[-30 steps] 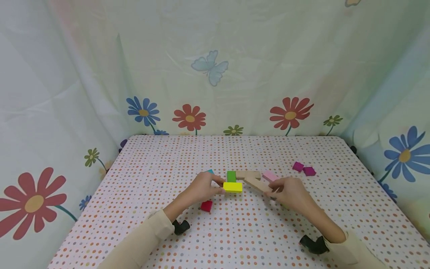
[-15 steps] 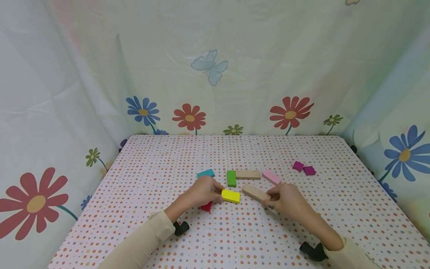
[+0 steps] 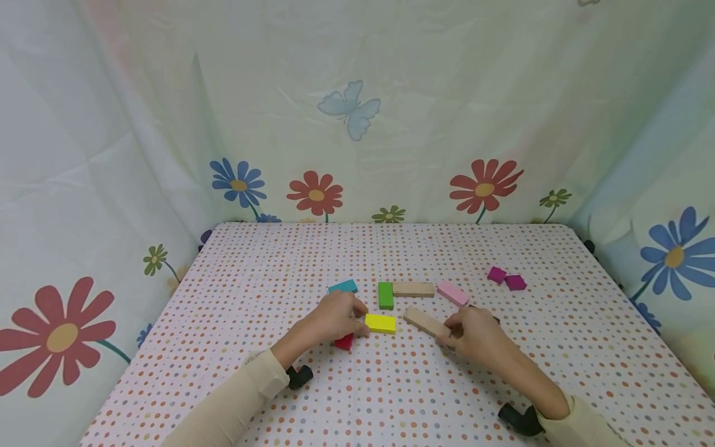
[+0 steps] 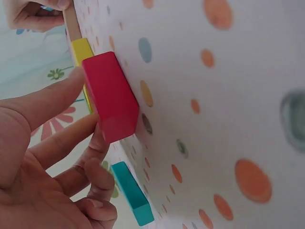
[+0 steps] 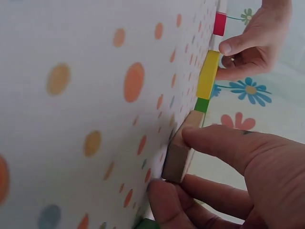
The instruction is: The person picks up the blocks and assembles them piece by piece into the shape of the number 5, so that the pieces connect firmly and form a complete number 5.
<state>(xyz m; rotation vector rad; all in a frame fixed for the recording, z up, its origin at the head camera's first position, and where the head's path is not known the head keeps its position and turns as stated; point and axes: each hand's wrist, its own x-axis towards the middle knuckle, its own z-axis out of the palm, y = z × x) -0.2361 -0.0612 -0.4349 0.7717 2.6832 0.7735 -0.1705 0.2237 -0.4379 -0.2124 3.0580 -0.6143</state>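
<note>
"On the near side of the green block (image 3: 385, 295), what has each hand got?"

"The left hand (image 3: 339, 315) has its grip at the left end of the yellow block (image 3: 382, 324), just in front of the green one. It looks like a pinch, though the red block (image 4: 113, 98) hides some of the fingers in the left wrist view. The right hand (image 3: 477, 335) pinches the wooden plank (image 3: 420, 320), slanting to the green one's front right."

"And compared with a second ago?"

"Then the yellow block overlapped the green one's near end in the head view. Now both held pieces sit closer to the person, with a gap to the green one."

"Anything uncovered?"

"The teal block (image 3: 343, 286), left of the green one. The second plank (image 3: 413, 289) meets the green one's right side, as before."
</note>
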